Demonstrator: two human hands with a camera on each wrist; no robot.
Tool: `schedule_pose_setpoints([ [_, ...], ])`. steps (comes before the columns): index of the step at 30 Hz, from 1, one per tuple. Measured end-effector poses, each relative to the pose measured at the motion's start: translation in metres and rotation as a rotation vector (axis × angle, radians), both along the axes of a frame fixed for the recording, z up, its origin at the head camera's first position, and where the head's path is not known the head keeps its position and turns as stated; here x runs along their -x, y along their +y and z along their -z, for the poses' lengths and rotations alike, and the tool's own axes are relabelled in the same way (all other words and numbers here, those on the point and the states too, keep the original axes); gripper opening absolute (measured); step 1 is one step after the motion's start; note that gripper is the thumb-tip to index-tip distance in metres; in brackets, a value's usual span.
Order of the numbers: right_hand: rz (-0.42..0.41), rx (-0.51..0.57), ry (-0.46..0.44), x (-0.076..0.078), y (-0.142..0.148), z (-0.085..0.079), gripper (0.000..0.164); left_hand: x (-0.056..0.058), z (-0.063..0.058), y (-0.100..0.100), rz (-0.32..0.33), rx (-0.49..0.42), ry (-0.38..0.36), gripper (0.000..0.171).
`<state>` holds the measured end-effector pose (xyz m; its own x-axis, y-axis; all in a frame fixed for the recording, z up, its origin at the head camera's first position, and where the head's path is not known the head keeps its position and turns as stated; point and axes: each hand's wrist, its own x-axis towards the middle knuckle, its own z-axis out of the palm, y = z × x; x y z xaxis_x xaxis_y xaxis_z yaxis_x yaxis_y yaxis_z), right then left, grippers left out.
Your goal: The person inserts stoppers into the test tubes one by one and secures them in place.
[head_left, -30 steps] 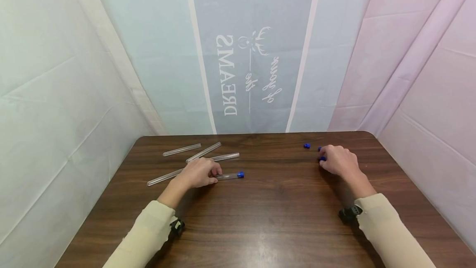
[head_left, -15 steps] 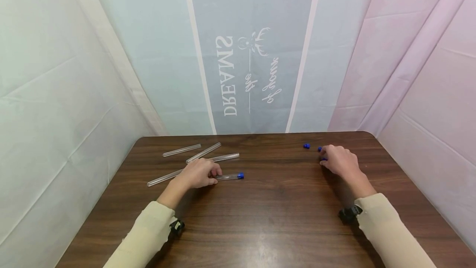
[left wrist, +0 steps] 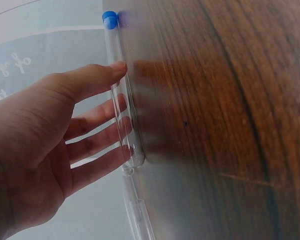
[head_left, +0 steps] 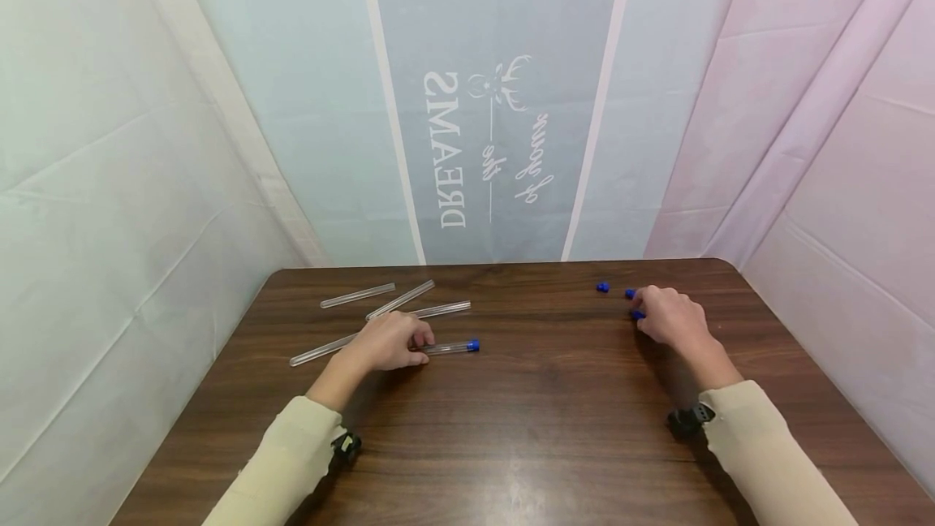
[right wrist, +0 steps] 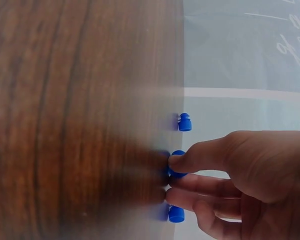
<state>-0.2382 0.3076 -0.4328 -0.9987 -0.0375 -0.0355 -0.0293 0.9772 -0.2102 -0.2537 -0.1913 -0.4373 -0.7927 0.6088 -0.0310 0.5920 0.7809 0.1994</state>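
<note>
Between the thumb and fingers of my left hand (head_left: 387,339) lies a clear test tube (head_left: 449,348) with a blue cap (head_left: 473,345). The left wrist view has the thumb on one side of that tube (left wrist: 113,47) and the fingertips on the other, low over the wood. At the right, my right hand (head_left: 668,316) pinches a loose blue cap (head_left: 638,315). In the right wrist view the thumb partly hides this pinched cap (right wrist: 177,174). Another blue cap (right wrist: 176,215) sits beside the fingers, and a third cap (right wrist: 185,123) stands farther off.
Several uncapped clear tubes lie around the left hand: one at the back (head_left: 358,295), a slanted tube (head_left: 400,299), another tube (head_left: 445,309) and a tube near the left forearm (head_left: 321,350). Fabric hangs behind the dark wooden table (head_left: 526,428).
My right hand has shifted slightly to the right, and the cap at its fingertips has moved a little right and nearer. The left hand and its tube look almost unchanged.
</note>
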Motion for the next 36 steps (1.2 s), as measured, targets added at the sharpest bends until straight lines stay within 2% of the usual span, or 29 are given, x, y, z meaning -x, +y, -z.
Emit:
schedule_pose_setpoints([
  [3, 0.002, 0.004, -0.004, 0.0, 0.0, 0.0, 0.024, 0.0, 0.001, -0.001, 0.006, -0.03, -0.018, 0.014],
  [4, 0.002, 0.004, -0.005, 0.0, 0.001, 0.0, 0.023, 0.004, 0.008, -0.005, 0.024, -0.042, -0.003, 0.014],
  [8, 0.001, 0.002, -0.002, 0.001, 0.001, 0.0, 0.021, 0.005, 0.007, -0.006, 0.049, -0.076, 0.003, 0.013],
  [9, 0.0, 0.002, 0.0, 0.001, 0.002, 0.0, 0.021, 0.011, 0.016, -0.011, 0.074, -0.089, 0.022, 0.015],
  [10, -0.002, 0.003, 0.001, 0.001, 0.002, 0.0, 0.021, 0.011, 0.015, -0.011, 0.073, -0.092, 0.023, 0.015],
  [11, -0.004, 0.003, 0.006, 0.001, 0.002, 0.0, 0.022, 0.008, 0.007, -0.009, 0.053, -0.095, 0.002, 0.015],
  [15, -0.013, 0.012, 0.039, 0.003, 0.002, -0.002, 0.023, 0.01, 0.002, -0.011, 0.007, -0.084, 0.007, 0.016],
  [16, -0.015, 0.015, 0.051, 0.003, 0.001, -0.003, 0.023, 0.004, -0.009, -0.008, -0.028, -0.069, -0.003, 0.014],
  [18, -0.018, 0.023, 0.079, 0.005, 0.001, -0.005, 0.024, 0.005, -0.013, -0.009, -0.047, -0.057, 0.018, 0.015],
  [24, -0.03, 0.042, 0.112, 0.009, -0.001, -0.007, 0.025, 0.004, -0.019, -0.018, -0.085, -0.056, 0.064, 0.019],
  [32, -0.012, 0.076, 0.141, 0.008, 0.006, -0.005, 0.028, 0.004, -0.026, -0.042, -0.114, -0.074, 0.16, 0.022],
  [36, -0.018, 0.087, 0.152, 0.009, 0.007, -0.003, 0.028, 0.001, -0.028, -0.053, -0.143, -0.091, 0.182, 0.021],
])
